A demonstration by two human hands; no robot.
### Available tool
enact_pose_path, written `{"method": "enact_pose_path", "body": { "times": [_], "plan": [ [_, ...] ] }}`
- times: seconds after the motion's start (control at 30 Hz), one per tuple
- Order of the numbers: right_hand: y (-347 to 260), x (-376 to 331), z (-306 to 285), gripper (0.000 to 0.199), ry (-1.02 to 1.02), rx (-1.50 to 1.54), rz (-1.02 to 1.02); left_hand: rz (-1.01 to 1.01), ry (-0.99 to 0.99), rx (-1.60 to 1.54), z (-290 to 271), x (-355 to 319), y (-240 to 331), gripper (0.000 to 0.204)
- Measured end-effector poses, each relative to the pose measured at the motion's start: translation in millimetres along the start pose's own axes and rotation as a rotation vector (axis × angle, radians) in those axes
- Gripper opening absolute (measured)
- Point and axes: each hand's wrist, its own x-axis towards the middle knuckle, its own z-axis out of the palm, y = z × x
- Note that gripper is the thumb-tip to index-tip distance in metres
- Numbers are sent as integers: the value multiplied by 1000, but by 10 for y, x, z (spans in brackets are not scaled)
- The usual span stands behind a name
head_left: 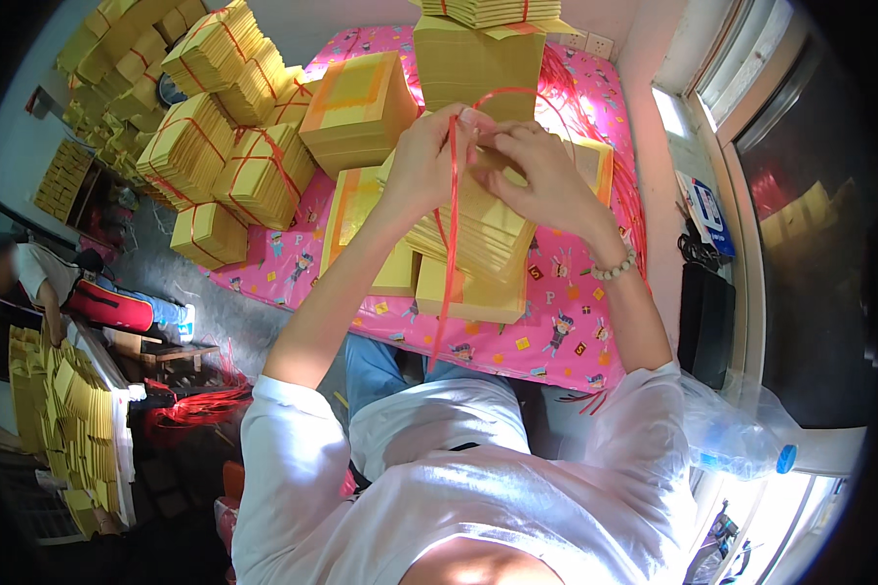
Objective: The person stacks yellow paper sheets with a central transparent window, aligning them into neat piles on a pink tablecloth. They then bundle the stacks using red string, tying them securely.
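Both my hands meet above a stack of yellow paper bundles (478,239) on the pink table. My left hand (431,156) pinches a red plastic string (453,219), whose tail hangs past the front of the stack. Close beside its fingertips, my right hand (541,177) is curled, thumb and fingers drawn together on the string. A loop of that string arcs over behind both hands. The exact crossing at the fingertips is partly hidden by the fingers. A beaded bracelet (615,266) circles my right wrist.
Red-tied yellow bundles (249,180) are piled at the table's left; a yellow block (359,107) and a taller stack (478,63) stand behind. Loose red strings (622,127) run along the right edge of the pink tablecloth (561,331). Another person (59,283) sits far left.
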Motion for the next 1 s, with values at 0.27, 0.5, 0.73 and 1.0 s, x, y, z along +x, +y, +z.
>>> {"method": "enact_pose_path", "body": {
  "times": [0.27,0.5,0.73,1.0],
  "plan": [
    [153,-80,127,50,18,176,30,21,35,-202,-10,6,-178,43],
    [88,245,-50,40,184,642,236,56,-5,-215,-40,9,-175,42],
    [-45,353,85,20,275,891,264,43,-10,-154,-49,14,-195,45],
    [-40,338,141,17,338,957,293,82,-9,-60,-9,-4,-161,45]
  ]
}}
